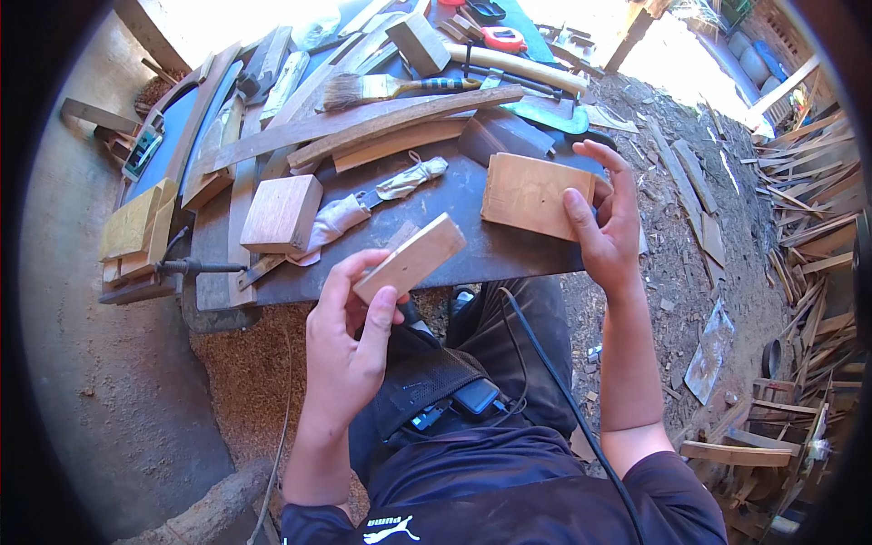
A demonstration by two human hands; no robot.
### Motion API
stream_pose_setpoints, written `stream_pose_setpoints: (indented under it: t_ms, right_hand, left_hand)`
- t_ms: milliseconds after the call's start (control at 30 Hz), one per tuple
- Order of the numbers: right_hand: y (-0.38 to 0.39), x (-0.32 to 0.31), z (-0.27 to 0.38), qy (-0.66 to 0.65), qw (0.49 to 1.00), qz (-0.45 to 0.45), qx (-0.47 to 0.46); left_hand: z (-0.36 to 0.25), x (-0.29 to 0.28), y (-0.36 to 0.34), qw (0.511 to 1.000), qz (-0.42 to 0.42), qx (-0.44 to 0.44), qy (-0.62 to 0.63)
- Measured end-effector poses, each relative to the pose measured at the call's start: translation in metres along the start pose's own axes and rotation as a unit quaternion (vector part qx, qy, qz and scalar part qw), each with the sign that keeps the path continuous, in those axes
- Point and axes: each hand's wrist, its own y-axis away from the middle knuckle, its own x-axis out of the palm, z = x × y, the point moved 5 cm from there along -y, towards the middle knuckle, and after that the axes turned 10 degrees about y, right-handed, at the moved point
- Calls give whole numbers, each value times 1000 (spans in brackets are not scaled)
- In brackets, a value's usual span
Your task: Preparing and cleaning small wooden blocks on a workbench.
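Observation:
My left hand [357,318] pinches a thin, pale rectangular wood piece [413,258] between thumb and fingers, tilted up to the right. A small dark dot shows on its face. Farther right, my right hand [607,213] grips a larger, thicker tan wood block [531,195] by its right end, thumb on the near face. Both pieces are held up over the front edge of the dark workbench [436,245], apart from each other. Left of them on the bench sit a pinkish wood block [282,213] and a tool partly wrapped in cloth [341,222].
Behind lie a paintbrush [363,89], several wood strips [400,127], a hammer-like wooden handle [518,65] and a red tape measure [504,38]. A clamp or vise [200,266] with yellowish boards is at the left edge. Wood offcuts [817,227] pile up on the right. A cable [572,391] crosses my lap.

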Motion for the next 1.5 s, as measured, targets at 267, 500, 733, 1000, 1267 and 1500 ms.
stream_pose_setpoints:
  t_ms: [267,500,733,1000,1267,1500]
  right_hand:
    - [-4,10,24,246,949,94,-173]
    - [-2,14,22,276,943,80,-166]
    - [1,17,24,316,930,70,-177]
    - [1,18,24,307,933,69,-174]
    - [-3,17,22,305,934,73,-170]
    - [-2,15,19,305,935,75,-164]
  left_hand:
    - [10,13,-10,993,40,-48,102]
    - [29,2,-7,1000,25,-3,7]
    - [19,-9,-18,990,-87,83,76]
    - [-33,-73,-82,924,-267,233,-145]
    - [-34,-65,-90,842,-218,309,-385]
    - [-17,-53,-129,816,-87,235,-520]
